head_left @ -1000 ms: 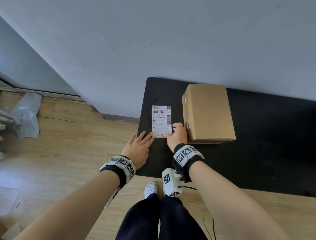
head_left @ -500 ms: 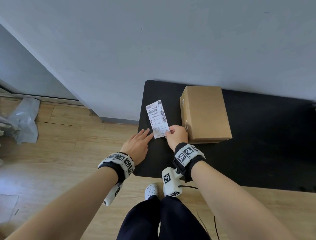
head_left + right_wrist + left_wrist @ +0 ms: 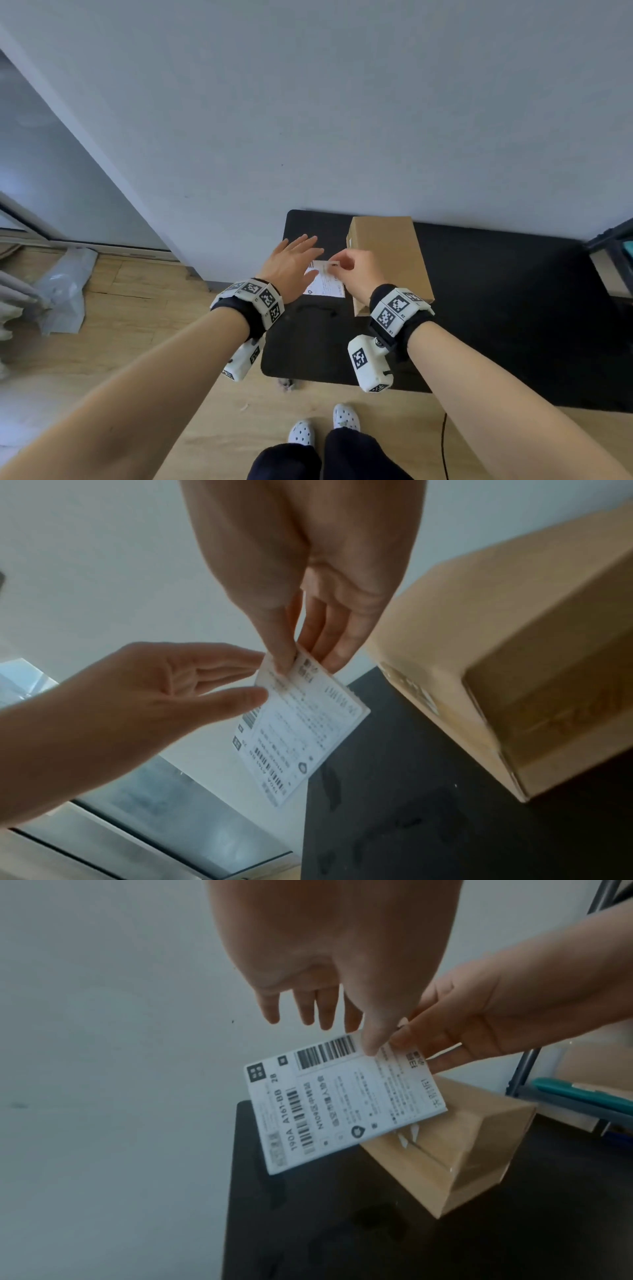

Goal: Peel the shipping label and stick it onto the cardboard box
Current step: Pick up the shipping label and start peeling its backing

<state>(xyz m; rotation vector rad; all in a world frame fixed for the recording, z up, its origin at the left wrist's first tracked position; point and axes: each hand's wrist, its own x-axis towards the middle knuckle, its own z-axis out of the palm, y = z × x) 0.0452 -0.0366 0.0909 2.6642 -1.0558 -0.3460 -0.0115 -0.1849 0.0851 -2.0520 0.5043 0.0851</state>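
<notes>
Head view: a white rectangular paper shipping label (image 3: 325, 282) is held in the air above the black matte surface (image 3: 496, 308), pinched at its upper corner between the thumb and fingers of the right hand (image 3: 356, 274). The left hand (image 3: 291, 265) is seen just beside the label's left edge, fingers straight and spread, gripping nothing. A closed brown cardboard box (image 3: 387, 253) sits on the surface to the right of the label, near the pale grey wall (image 3: 342, 102). The surface's left edge lies just left of the hands, with wooden floor (image 3: 120, 342) beyond it; bare black surface stretches well to the right of the box.

The label's printed face, with barcodes and dense text, is shown in the left wrist view, hanging tilted and clear of the box. From the right wrist view, the left thumb is seen at the label's edge; whether it touches cannot be told.
</notes>
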